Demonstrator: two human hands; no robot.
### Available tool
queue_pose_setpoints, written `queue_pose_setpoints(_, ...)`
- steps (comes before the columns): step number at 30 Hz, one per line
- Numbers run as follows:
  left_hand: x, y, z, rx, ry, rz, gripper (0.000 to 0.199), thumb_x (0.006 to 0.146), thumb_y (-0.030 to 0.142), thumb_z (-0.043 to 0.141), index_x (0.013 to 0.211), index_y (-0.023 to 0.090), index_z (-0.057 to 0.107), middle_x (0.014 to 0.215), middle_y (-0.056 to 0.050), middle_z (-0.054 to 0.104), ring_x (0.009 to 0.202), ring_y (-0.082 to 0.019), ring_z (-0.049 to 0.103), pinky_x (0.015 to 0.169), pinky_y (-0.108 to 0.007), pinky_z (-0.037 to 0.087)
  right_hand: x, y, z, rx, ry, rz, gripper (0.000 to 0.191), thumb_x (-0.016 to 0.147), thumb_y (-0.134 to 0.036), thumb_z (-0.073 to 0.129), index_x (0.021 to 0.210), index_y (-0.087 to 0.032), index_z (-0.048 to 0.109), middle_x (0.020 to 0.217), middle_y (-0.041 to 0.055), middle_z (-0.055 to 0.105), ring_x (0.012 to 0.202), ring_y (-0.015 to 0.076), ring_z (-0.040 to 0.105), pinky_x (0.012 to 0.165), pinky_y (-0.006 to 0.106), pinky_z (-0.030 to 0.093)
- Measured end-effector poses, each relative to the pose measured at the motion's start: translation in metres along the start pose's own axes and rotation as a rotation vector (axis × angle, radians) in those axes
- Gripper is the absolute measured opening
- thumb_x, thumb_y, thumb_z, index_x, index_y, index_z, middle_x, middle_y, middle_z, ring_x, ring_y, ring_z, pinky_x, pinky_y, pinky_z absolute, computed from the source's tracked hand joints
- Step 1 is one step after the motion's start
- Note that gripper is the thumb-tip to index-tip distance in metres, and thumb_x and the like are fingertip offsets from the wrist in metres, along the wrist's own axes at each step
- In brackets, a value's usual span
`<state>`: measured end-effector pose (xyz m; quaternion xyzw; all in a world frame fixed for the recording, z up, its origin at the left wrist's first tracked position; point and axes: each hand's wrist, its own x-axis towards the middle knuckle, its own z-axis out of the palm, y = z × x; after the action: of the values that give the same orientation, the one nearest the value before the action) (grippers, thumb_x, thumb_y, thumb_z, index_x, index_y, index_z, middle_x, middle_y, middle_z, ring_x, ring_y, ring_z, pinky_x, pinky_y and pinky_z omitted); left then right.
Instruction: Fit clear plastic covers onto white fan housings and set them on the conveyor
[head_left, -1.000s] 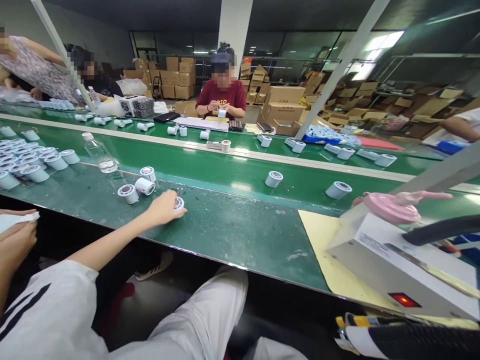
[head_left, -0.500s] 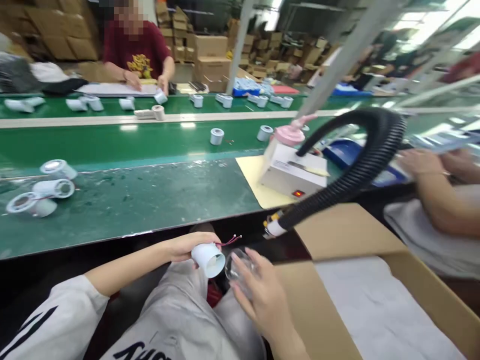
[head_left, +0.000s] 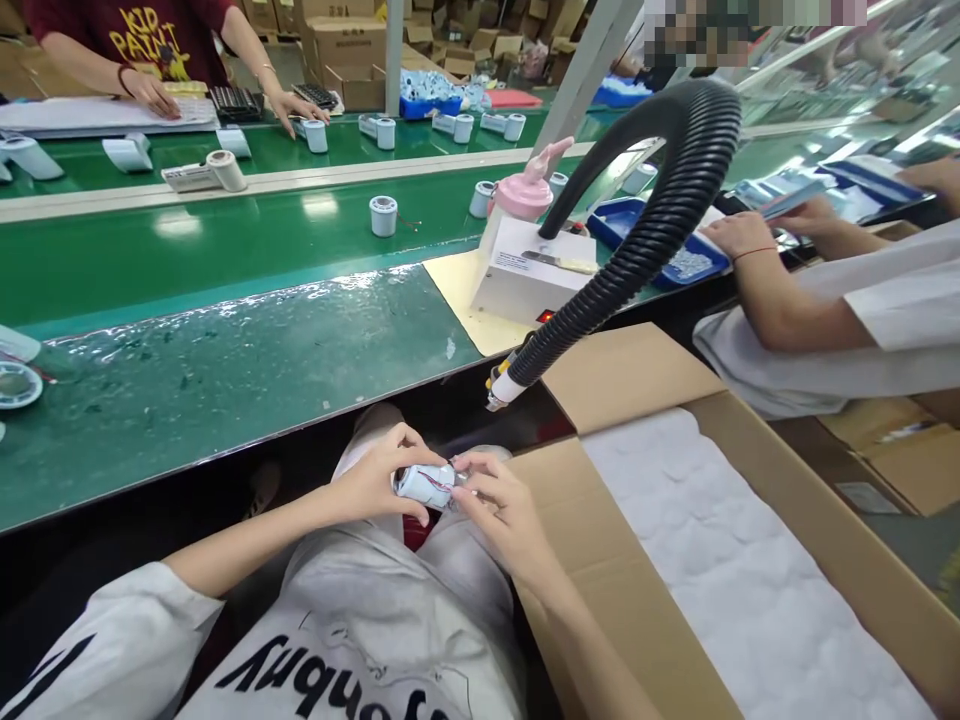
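Observation:
Above my lap, my left hand (head_left: pixel 386 477) grips a light-blue plastic cylindrical housing (head_left: pixel 424 484) with thin red and dark wires lying along its side. My right hand (head_left: pixel 496 500) pinches a clear round cover (head_left: pixel 456 478) against the right end of the housing. Fingers hide most of the cover, so I cannot tell whether it is seated. Just beyond my hands hangs the metal-tipped nozzle (head_left: pixel 504 388) of a black corrugated hose (head_left: pixel 645 240), touching neither hand.
A white machine box (head_left: pixel 517 270) with a pink-topped bottle (head_left: pixel 525 190) stands on the green bench. To the right is an open carton (head_left: pixel 757 440) with white padding. Similar housings (head_left: pixel 383 216) stand on the belt. Co-workers' hands work opposite and at right.
My hands have come together, bringing the clear cover to the housing's end. The housing has turned so its wires face up. The camera view has shifted right and down.

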<state>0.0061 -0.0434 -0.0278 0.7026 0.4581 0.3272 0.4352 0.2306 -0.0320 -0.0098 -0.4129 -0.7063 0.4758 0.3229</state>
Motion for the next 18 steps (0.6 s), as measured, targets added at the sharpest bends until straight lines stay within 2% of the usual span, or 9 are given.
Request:
queue_pose_setpoints(3, 0.001, 0.000, 0.000, -0.079, -0.100, 0.024, 0.063, 0.066, 0.040, 0.090, 0.123, 0.024, 0.070, 0.124, -0.011, 0.062, 0.117, -0.028, 0.060, 0.105, -0.044, 0.047, 0.002, 0.002, -0.003, 0.136, 0.048, 0.095, 0.033, 0.088, -0.042, 0.070, 0.062, -0.021, 0.071, 0.100, 0.0111, 0.071, 0.097, 0.0265, 0.069, 0.078, 0.036, 0.056)
queue_pose_setpoints(6, 0.000, 0.006, -0.002, -0.219, -0.161, -0.083, 0.068, 0.069, 0.033, 0.088, 0.132, 0.022, 0.064, 0.127, -0.012, 0.066, 0.116, -0.028, 0.063, 0.095, -0.039, 0.054, 0.002, 0.005, -0.009, 0.260, 0.049, 0.107, 0.034, 0.087, -0.048, 0.073, 0.064, -0.023, 0.074, 0.102, 0.0105, 0.076, 0.101, 0.0281, 0.071, 0.086, 0.040, 0.058)
queue_pose_setpoints(9, -0.003, 0.011, 0.000, -0.402, -0.106, -0.235, 0.076, 0.065, 0.033, 0.089, 0.134, 0.019, 0.060, 0.129, -0.014, 0.066, 0.107, -0.026, 0.067, 0.084, -0.033, 0.058, -0.004, 0.007, -0.011, 0.184, -0.013, -0.013, 0.020, 0.080, -0.045, 0.081, 0.088, -0.026, 0.080, 0.124, 0.0107, 0.073, 0.116, 0.0316, 0.068, 0.098, 0.046, 0.056)
queue_pose_setpoints(11, -0.006, 0.012, 0.002, -0.494, -0.089, -0.310, 0.081, 0.063, 0.037, 0.090, 0.135, 0.018, 0.059, 0.128, -0.015, 0.065, 0.096, -0.022, 0.069, 0.077, -0.031, 0.058, -0.009, 0.008, -0.012, 0.039, -0.047, -0.134, 0.031, 0.080, -0.034, 0.084, 0.110, -0.028, 0.078, 0.137, 0.0108, 0.066, 0.124, 0.0318, 0.064, 0.103, 0.047, 0.054)
queue_pose_setpoints(13, -0.009, 0.013, 0.003, -0.516, -0.108, -0.347, 0.085, 0.063, 0.041, 0.090, 0.138, 0.018, 0.057, 0.124, -0.014, 0.067, 0.084, -0.018, 0.068, 0.068, -0.027, 0.056, -0.015, 0.009, -0.013, -0.056, -0.062, -0.223, 0.037, 0.084, -0.026, 0.079, 0.120, -0.029, 0.073, 0.141, 0.0103, 0.063, 0.126, 0.0300, 0.063, 0.105, 0.045, 0.054)
queue_pose_setpoints(15, -0.010, 0.015, 0.001, -0.480, -0.128, -0.315, 0.086, 0.063, 0.044, 0.090, 0.138, 0.019, 0.057, 0.121, -0.013, 0.068, 0.081, -0.018, 0.068, 0.065, -0.025, 0.054, -0.019, 0.008, -0.014, -0.068, -0.073, -0.251, 0.036, 0.087, -0.024, 0.076, 0.122, -0.029, 0.070, 0.140, 0.0096, 0.064, 0.125, 0.0285, 0.064, 0.104, 0.043, 0.055)
queue_pose_setpoints(18, -0.009, 0.021, -0.003, -0.399, -0.127, -0.191, 0.082, 0.064, 0.044, 0.090, 0.136, 0.020, 0.061, 0.127, -0.013, 0.067, 0.102, -0.025, 0.067, 0.080, -0.031, 0.056, -0.022, 0.007, -0.018, -0.030, -0.082, -0.210, 0.037, 0.087, -0.030, 0.078, 0.122, -0.028, 0.067, 0.136, 0.0104, 0.066, 0.122, 0.0287, 0.066, 0.100, 0.042, 0.058)
